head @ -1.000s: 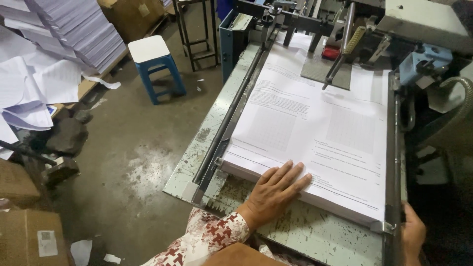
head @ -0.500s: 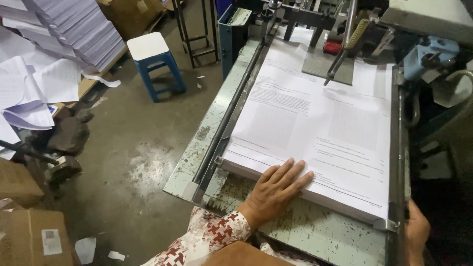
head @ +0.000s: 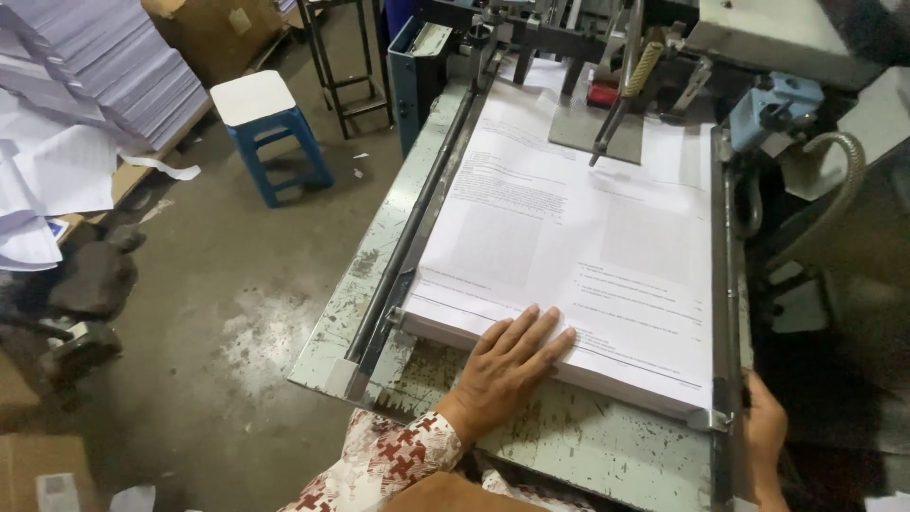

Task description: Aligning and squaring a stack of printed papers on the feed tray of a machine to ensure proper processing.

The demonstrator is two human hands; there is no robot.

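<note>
Brown cardboard boxes (head: 204,33) sit top left beside stacked white sheets (head: 104,66). The left hand (head: 507,365) lies flat, fingers loosely spread, on the paper stack (head: 578,237); the right hand (head: 763,436) grips the green feed table (head: 578,446) edge.

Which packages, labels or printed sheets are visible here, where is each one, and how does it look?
Printed paper stack: on the machine table, under the left hand; white sheets with faint grey text blocks.
Cardboard box: bottom left on the floor; brown, with a small white label.
Second cardboard box: top left, behind the blue stool; brown.
Paper piles: top left; white, stacked high.
No screens or signs show.
</note>
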